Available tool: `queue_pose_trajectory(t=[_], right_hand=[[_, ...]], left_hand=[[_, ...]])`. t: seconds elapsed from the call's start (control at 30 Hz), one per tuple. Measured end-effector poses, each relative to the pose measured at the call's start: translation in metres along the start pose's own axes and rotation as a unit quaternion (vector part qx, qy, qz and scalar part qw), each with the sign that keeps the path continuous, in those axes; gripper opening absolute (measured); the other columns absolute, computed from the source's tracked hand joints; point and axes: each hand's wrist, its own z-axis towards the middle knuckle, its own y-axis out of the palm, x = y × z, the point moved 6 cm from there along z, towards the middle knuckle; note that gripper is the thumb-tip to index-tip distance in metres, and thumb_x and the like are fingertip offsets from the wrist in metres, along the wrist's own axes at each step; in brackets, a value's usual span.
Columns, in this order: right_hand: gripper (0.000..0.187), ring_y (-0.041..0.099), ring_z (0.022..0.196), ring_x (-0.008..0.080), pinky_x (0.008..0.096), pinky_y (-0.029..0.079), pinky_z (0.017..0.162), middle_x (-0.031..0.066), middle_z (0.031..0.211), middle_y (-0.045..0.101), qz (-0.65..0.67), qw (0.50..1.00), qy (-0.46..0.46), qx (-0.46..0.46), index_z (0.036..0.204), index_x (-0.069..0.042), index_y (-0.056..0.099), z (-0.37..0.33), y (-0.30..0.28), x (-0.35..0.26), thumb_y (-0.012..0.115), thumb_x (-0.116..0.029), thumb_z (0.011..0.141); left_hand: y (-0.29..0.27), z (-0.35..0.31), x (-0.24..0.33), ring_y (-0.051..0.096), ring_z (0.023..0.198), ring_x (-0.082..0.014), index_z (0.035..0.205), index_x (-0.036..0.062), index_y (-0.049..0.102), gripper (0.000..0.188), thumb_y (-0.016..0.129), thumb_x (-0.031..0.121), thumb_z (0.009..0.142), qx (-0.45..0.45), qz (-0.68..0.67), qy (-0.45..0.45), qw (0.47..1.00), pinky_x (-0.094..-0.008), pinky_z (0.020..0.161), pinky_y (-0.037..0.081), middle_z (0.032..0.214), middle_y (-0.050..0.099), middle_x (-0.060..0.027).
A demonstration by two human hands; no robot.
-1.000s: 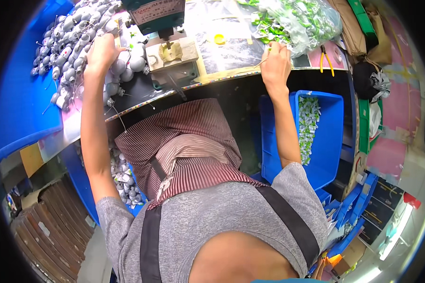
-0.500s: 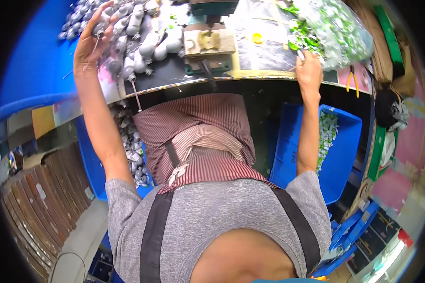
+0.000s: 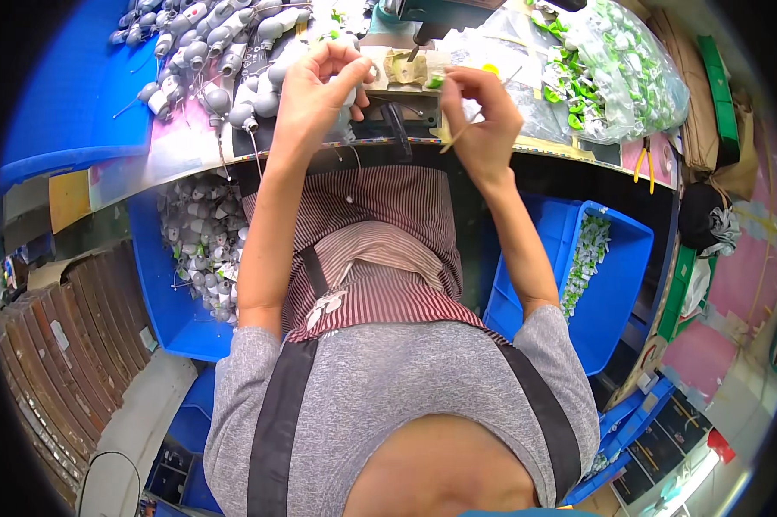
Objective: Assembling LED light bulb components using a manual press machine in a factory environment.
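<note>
My left hand [image 3: 309, 105] is closed in front of the machine, its fingers curled around a grey bulb-shaped part [image 3: 345, 127]. Most of that part is hidden by the hand, and a thin wire with a pale tip hangs below it. My right hand [image 3: 492, 116] pinches a small green-and-white piece [image 3: 436, 81], from which a thin pale lead seems to run down past the palm. Between the two hands sits a beige jig block [image 3: 404, 69] under the dark machine head [image 3: 431, 12]. The hands are apart.
Grey bulb-shaped parts [image 3: 218, 102] with wires crowd the bench's left. A clear bag of green-and-white pieces [image 3: 642, 73] lies at right, near yellow-handled pliers [image 3: 644, 165]. Blue bins [image 3: 168, 332] [image 3: 617, 323] flank my lap. A small yellow cap [image 3: 490, 69] sits behind my right hand.
My left hand has come right from the grey pile to the jig with a grey part. My right hand has moved left from the green-and-white pieces, carrying one.
</note>
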Motion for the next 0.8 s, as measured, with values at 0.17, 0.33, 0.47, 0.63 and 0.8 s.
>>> queue_pose_trajectory(t=[0.17,0.33,0.47,0.63,0.8], right_hand=[[0.017,0.067,0.080,0.0170,0.0280,0.056,0.067,0.0084,0.097,0.069,-0.057,0.992,-0.108,0.015,0.096,-0.001,0.070,-0.006,0.030,-0.015,0.078,0.002,0.082],[0.017,0.061,0.084,0.0235,0.0375,0.050,0.071,0.0043,0.095,0.069,-0.177,0.964,-0.197,-0.008,0.091,-0.007,0.073,0.004,0.041,-0.023,0.082,-0.009,0.078],[0.010,0.059,0.076,0.0219,0.0341,0.047,0.071,0.0069,0.090,0.068,-0.092,0.986,-0.141,-0.020,0.097,-0.008,0.071,0.007,0.017,-0.005,0.063,-0.012,0.093],[0.030,0.051,0.066,0.0062,0.0224,0.040,0.057,0.0033,0.082,0.065,0.030,0.989,0.139,0.036,0.102,-0.001,0.068,0.030,-0.035,0.044,0.049,-0.023,0.108],[0.025,0.051,0.059,0.0048,0.0198,0.039,0.054,-0.0006,0.068,0.062,0.105,0.962,0.253,-0.003,0.090,-0.002,0.070,0.031,-0.052,0.100,0.064,-0.023,0.101]], left_hand=[[0.000,-0.007,-0.001,0.059,0.059,-0.0062,0.099,0.0007,0.069,0.019,0.071,0.018,0.093,0.082,0.087,0.014,0.993,-0.0229,0.050,0.049,0.077,0.067,-0.0028],[0.003,-0.009,0.000,0.056,0.053,-0.0033,0.095,0.0026,0.075,0.020,0.074,0.022,0.090,0.106,0.136,0.025,0.985,-0.0212,0.049,0.047,0.065,0.063,0.0023],[0.009,-0.007,-0.002,0.054,0.053,-0.0028,0.095,0.0032,0.076,0.020,0.075,0.023,0.090,0.112,0.142,0.023,0.983,-0.0204,0.049,0.045,0.064,0.062,0.0035],[0.016,-0.009,0.000,0.054,0.052,-0.0031,0.095,0.0039,0.076,0.019,0.075,0.022,0.089,0.113,0.182,0.041,0.976,-0.0208,0.048,0.045,0.064,0.062,0.0029],[0.023,-0.011,0.003,0.059,0.062,-0.0043,0.096,0.0028,0.075,0.019,0.075,0.020,0.088,0.109,0.247,0.078,0.960,-0.0243,0.058,0.049,0.068,0.067,-0.0004]])
